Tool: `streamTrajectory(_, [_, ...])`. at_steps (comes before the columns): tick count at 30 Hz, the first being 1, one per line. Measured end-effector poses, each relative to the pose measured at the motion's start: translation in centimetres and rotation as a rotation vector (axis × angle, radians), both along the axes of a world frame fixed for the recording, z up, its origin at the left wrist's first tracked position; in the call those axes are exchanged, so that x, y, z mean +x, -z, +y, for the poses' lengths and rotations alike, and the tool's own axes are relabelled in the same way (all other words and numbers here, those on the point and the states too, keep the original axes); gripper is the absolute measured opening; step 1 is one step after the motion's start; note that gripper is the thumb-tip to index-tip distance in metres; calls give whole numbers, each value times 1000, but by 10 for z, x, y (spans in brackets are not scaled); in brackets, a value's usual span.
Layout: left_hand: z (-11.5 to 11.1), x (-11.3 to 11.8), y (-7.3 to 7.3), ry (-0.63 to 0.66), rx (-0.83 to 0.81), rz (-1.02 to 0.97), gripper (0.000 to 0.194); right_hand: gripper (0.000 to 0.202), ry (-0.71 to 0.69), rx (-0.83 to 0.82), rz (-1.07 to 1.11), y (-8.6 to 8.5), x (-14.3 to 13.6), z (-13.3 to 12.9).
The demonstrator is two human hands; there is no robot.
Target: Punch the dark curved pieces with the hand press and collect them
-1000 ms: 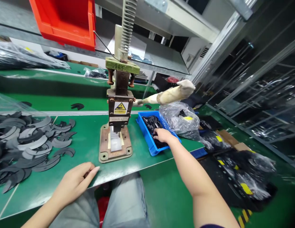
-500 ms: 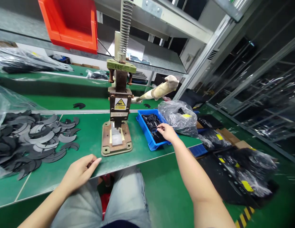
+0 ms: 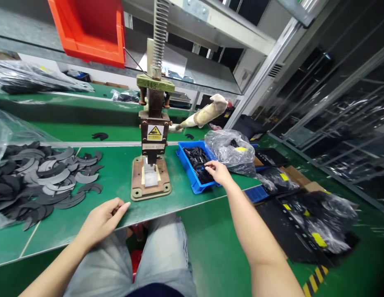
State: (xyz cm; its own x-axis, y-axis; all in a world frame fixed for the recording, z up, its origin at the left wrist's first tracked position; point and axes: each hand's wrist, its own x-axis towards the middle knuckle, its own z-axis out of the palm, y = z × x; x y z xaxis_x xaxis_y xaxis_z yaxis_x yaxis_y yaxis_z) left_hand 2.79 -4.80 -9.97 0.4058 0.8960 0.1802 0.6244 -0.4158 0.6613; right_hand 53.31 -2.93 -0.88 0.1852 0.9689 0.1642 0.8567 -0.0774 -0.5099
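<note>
The person wears faded light-blue jeans [image 3: 161,255], creased over both thighs. Both forearms are bare to the frame's edge. The left hand [image 3: 102,220] and right hand [image 3: 219,172] carry no gloves, rings or watch.

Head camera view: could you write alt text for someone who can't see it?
A seated person's right hand reaches into a blue plastic tray of small black parts, its fingers pinching one, while the left hand rests at the edge of the green workbench. A rusty metal hand press stands between them, with grey crescent-shaped pieces piled at left.
</note>
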Motion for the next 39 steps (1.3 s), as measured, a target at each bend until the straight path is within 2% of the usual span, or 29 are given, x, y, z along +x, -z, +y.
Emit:
streamTrajectory(6, [0,-1,-1,9,3,-6,40,35,-16,25,-20,1,0,-3])
streamTrajectory(11, [-1,0,-2,2,-12,4,39,36,-20,-101,-99,3,7,4])
streamTrajectory(16, [0,0,-1,4,-6,19,40,38,-53,-318,-191,6,9,28])
streamTrajectory(20, [-1,2,-3,7,-16,39,41,40,-36,-404,-262,10,1,53])
streamTrajectory(25, [0,2,-4,10,-17,22,41,39,-39,-350,-282,4,-4,59])
streamTrajectory(28, [-1,0,-3,3,-3,-2,39,41,-46,-243,-253,-3,-3,44])
streamTrajectory(30, [-3,3,-8,-22,27,-42,39,42,-55,-165,-212,-7,-3,31])
streamTrajectory(32, [-6,14,-19,-2,75,-95,37,39,-60,-101,-156,-7,-5,19])
streamTrajectory(34, [-8,35,-38,102,119,-142,32,35,-56,-61,-93,-5,-9,9])
streamTrajectory(36, [-6,67,-58,232,145,-176,28,33,-50,-39,-36,-3,-13,3])
streamTrajectory(39, [7,124,-81,342,109,-220,23,33,-46,-17,23,-2,-19,-2])
